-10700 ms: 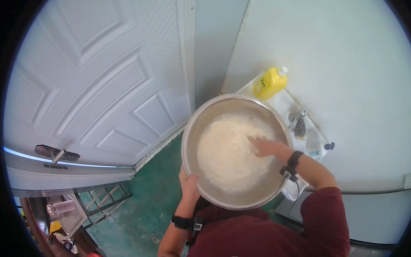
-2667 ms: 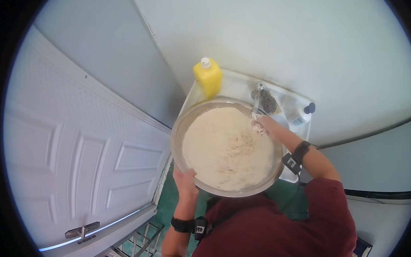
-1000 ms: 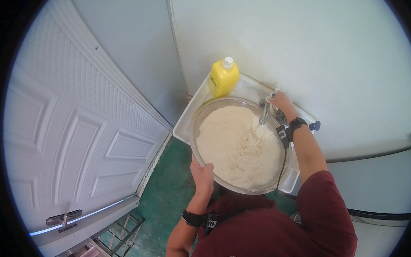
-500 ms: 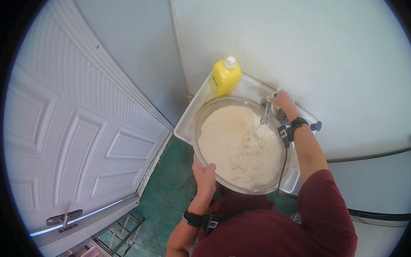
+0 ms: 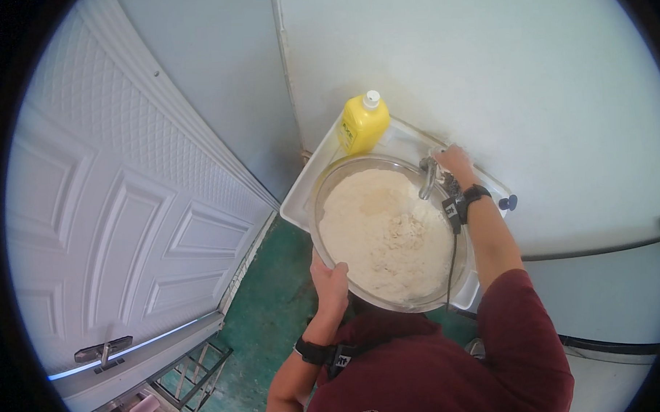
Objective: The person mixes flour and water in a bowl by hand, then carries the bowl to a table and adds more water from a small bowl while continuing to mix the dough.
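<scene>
With the left hand (image 5: 331, 277) gripping the near rim of the flour-filled steel bowl (image 5: 385, 233) resting in the white sink (image 5: 301, 203), the right hand (image 5: 453, 160), closed on the tap (image 5: 429, 178), should probably turn gently for a thin stream.

A: Views on record?
B: One only, head-worn fisheye, the left lens of a side-by-side pair. No second view to compare, so no shared part of the scene to log.
A: Facing?
B: Steeply down over the person's own chest. Forearms enter from the lower edge; left hand (image 5: 330, 279) low centre, right hand (image 5: 456, 162) upper right of centre.
A: Range?
B: Close. The metal bowl (image 5: 328, 199) sits mid-frame over the white sink (image 5: 301, 200).
A: Distortion?
B: Strong. The white door (image 5: 127, 213) curves along the left, black rim at the corners. Picture upright, not mirrored
</scene>
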### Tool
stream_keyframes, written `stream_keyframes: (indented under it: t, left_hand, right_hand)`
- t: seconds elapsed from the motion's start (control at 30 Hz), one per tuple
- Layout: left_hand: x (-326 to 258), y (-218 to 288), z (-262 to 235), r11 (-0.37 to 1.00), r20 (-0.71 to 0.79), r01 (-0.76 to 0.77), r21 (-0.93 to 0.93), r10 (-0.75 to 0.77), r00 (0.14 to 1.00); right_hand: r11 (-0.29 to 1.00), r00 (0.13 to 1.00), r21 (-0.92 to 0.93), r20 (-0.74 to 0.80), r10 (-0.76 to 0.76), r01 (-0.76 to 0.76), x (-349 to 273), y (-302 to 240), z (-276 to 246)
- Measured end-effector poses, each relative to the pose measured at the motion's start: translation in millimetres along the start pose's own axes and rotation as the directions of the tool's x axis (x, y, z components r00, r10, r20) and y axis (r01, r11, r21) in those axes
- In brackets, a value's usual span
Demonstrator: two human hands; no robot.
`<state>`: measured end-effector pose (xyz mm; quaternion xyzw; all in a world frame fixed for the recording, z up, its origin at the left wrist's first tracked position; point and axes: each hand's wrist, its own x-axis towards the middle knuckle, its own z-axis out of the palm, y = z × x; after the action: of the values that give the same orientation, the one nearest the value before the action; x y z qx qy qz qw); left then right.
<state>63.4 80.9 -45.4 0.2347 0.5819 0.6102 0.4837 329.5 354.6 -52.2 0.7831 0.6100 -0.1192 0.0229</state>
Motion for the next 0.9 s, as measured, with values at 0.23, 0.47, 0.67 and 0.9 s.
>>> stream_keyframes:
  t: [0.23,0.47,0.67,0.9]
  left_hand:
    - [-8.9,7.7,-3.6,0.998,-0.029,-0.008,-0.064,0.006,1.0]
    - [-6.6,24.3,-3.6,0.999,-0.013,0.0,-0.036,-0.001,1.0]
    - [-18.0,37.8,-25.0,0.998,-0.101,-0.03,-0.057,0.024,0.995]
    - [-31.1,48.8,-42.1,0.999,-0.127,0.042,-0.031,-0.046,0.991]
  right_hand:
    - [0.96,0.989,0.278,0.145,-0.023,-0.018,23.5,28.1,21.1]
    - [0.831,0.842,-0.209,-0.055,-0.536,0.515,40.9,125.2,97.0]
    - [0.973,0.976,0.153,-0.159,-0.148,0.173,-14.4,50.6,93.6]
    - [0.956,0.944,-0.106,-0.164,-0.286,0.272,11.8,64.3,122.6]
